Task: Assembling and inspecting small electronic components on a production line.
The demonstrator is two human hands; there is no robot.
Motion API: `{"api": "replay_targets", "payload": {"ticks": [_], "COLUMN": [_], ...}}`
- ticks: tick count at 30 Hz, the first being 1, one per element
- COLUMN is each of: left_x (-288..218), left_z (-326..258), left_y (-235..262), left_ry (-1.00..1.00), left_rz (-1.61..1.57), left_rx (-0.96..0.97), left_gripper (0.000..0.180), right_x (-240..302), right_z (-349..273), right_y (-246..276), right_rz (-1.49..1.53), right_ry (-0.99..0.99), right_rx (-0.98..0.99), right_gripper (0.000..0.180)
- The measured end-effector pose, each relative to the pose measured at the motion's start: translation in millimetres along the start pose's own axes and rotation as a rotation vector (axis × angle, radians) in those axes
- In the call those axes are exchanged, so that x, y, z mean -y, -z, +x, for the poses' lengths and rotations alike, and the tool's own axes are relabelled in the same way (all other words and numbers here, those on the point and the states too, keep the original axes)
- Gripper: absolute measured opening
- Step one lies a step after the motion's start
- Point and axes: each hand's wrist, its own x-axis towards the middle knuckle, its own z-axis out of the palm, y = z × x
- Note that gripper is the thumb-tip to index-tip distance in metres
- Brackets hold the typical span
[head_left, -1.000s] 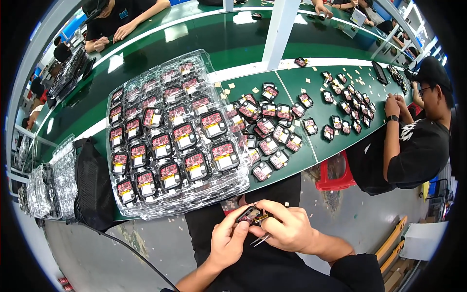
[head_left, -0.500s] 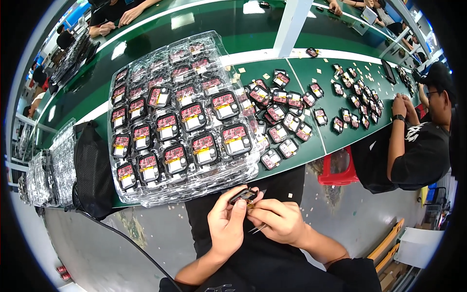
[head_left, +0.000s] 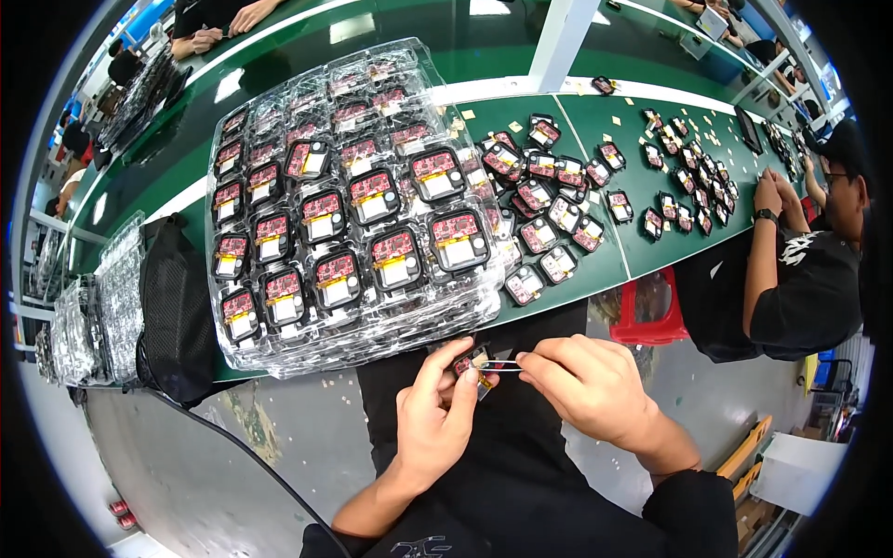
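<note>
My left hand (head_left: 430, 423) is closed around the edges of a small black-cased circuit board (head_left: 468, 360), held tilted above my lap. A yellowish strip shows at its lower end, partly hidden by my thumb. Pinched in my right hand (head_left: 591, 386) is a pair of thin metal tweezers (head_left: 503, 366), lying nearly level. Their tips point left and reach the board beside my left thumb; whether they grip anything is too small to tell. Just beyond my hands stands a stack of clear plastic trays (head_left: 279, 361), its top one filled with similar red boards in black cases.
On the green table (head_left: 600, 270), loose cased boards (head_left: 539, 232) lie in a pile right of the trays. A black mesh bag (head_left: 175, 316) leans at the left, with a cable running down. Rightward are a red stool (head_left: 642, 325) and a seated co-worker (head_left: 800, 288).
My right hand has drawn back to the right from the board. The tweezers, earlier tucked under my fingers, now point left onto it. The board is turned more steeply.
</note>
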Motion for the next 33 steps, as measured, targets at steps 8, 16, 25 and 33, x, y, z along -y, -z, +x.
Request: {"api": "replay_targets", "payload": {"ticks": [8, 16, 25, 33], "left_x": [10, 0, 2, 3], "left_z": [-3, -5, -10, -11], "left_y": [1, 3, 2, 3], "left_ry": [-0.069, -0.066, -0.05, -0.057], "left_rz": [0.103, 0.123, 0.115, 0.142], "left_rx": [-0.008, 0.037, 0.018, 0.031], "left_gripper": [0.033, 0.033, 0.033, 0.033], "right_x": [4, -9, -10, -2], "right_z": [14, 18, 13, 15], "right_y": [18, 16, 18, 20], "right_rz": [-0.217, -0.055, -0.042, -0.125], "right_ry": [0.077, 0.064, 0.122, 0.132], "right_rx": [0.029, 0.077, 0.059, 0.13], "right_gripper": [0.026, 0.02, 0.021, 0.02]}}
